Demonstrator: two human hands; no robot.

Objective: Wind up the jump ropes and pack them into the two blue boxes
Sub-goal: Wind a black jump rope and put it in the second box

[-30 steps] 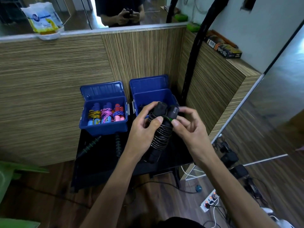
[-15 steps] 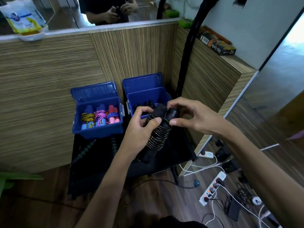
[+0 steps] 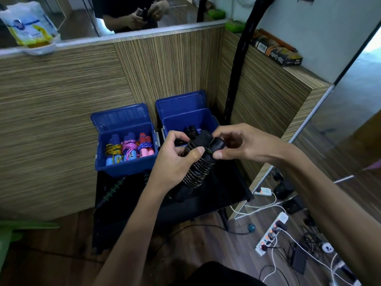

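A black jump rope (image 3: 199,168), its cord coiled around the two handles, is held tilted above the black table (image 3: 218,195). My left hand (image 3: 175,159) grips the coiled middle. My right hand (image 3: 237,143) pinches the upper handle ends. Behind it the right blue box (image 3: 206,120) stands open with black handles (image 3: 190,131) showing inside. The left blue box (image 3: 125,168) is open and holds three wound ropes: yellow, pink and purple (image 3: 128,148). Another black rope with green rings (image 3: 112,190) lies loose on the table.
Striped wooden walls enclose the table at the back and right. A black pole (image 3: 237,65) rises beside the right box. On the floor at right lie a power strip (image 3: 272,234) and tangled cables. A green object (image 3: 8,234) sits at far left.
My right hand has shifted along the top of the bundle, fingers now pinching the handle ends. The bundle stays in front of the right box; the view has moved slightly.
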